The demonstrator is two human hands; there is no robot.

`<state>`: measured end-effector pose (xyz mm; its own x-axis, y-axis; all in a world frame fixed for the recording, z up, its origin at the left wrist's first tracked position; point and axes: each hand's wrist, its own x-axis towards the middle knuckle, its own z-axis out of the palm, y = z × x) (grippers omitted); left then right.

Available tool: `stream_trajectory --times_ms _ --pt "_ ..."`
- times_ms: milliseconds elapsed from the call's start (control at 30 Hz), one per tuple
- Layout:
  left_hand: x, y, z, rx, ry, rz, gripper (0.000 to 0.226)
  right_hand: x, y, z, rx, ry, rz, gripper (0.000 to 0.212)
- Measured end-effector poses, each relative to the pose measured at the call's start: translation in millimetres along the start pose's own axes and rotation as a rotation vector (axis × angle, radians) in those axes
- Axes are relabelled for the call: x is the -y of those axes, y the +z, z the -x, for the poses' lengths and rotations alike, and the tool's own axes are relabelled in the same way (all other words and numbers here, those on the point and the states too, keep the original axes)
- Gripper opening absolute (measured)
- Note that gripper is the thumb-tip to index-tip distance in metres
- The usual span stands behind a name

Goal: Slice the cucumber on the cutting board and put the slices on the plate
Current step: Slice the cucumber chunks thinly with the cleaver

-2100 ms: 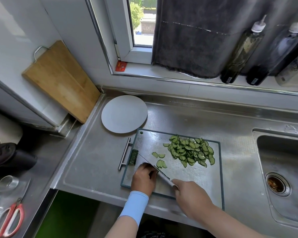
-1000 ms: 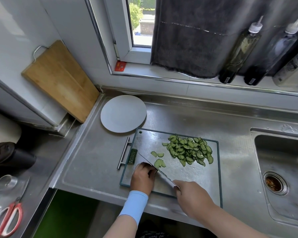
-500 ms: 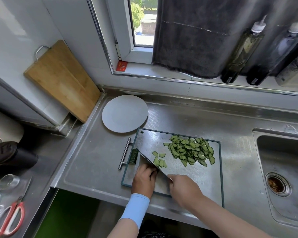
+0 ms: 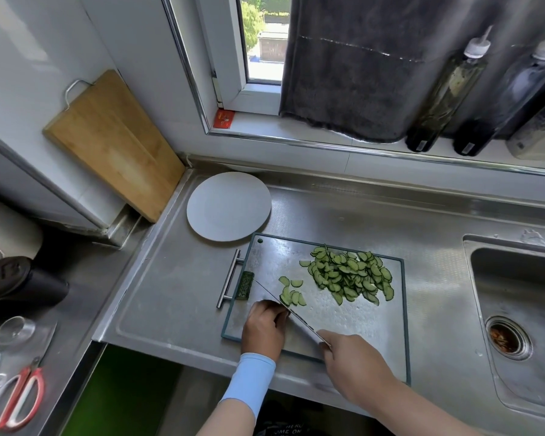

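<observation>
Our right hand (image 4: pixel 353 363) grips the knife (image 4: pixel 285 311), whose blade slants across the steel cutting board (image 4: pixel 359 325) against the curled fingers of our left hand (image 4: pixel 265 325). We cannot tell what those fingers hold. Thin, pale half-moon cucumber slices (image 4: pixel 350 275) with dark rinds lie heaped on the board's far right, a few beside the blade. A dark cucumber stub (image 4: pixel 245 286) lies at its tip. The white plate (image 4: pixel 228 206) sits on the bench (image 4: pixel 170 294) just behind.

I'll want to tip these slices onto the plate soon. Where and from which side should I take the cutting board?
The grip is the steel bar handle on the left short edge of the cutting board; come from the left. It stands off the edge, leaving a finger gap, and the slices lie piled toward the right. The plate sits past the far-left corner.
</observation>
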<state>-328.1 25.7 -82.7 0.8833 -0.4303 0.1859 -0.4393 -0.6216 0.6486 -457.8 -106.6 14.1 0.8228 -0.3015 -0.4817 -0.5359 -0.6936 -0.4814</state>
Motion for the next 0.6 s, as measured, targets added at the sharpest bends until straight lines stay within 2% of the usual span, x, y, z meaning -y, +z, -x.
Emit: stream_trajectory --times_ms 300,600 --pt "-1.5 -0.4 1.3 -0.020 -0.010 0.024 0.020 6.8 0.4 -8.9 0.059 0.053 -0.036 0.025" --pt "-0.6 -1.0 4.8 -0.007 -0.008 0.022 0.018 16.0 3.1 -29.8 0.083 0.083 -0.039 0.021"
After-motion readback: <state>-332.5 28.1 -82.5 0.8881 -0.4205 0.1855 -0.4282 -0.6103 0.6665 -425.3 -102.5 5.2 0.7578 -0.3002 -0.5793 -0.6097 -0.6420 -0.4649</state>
